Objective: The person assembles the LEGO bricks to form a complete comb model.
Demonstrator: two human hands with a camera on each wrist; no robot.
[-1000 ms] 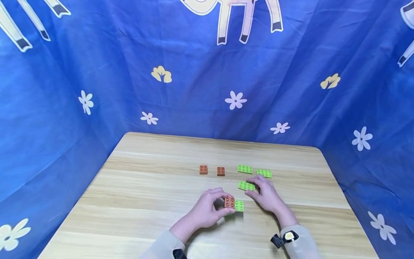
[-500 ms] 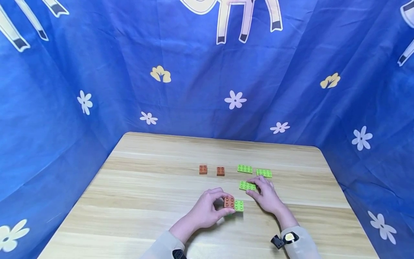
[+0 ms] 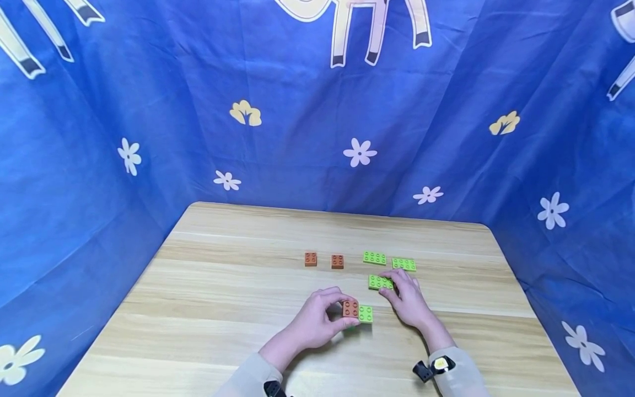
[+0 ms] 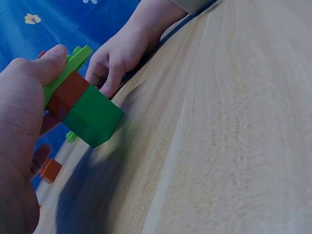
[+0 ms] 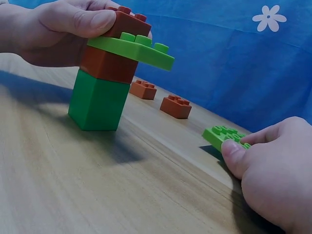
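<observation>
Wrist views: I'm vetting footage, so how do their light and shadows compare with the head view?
Head: bright, pale table; left wrist: dimmer, broad soft shadow below the dark green block; right wrist: also dimmer, shadows beside that block and under the right hand.

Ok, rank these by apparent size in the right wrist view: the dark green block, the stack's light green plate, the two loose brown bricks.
1. Dark green block
2. Light green plate
3. Left brick and right brick: too close to rank; the right one's slight edge may be nearness.

Smooth, faintly glossy plastic bricks, smooth wood-grain tabletop, creased cloth backdrop
</observation>
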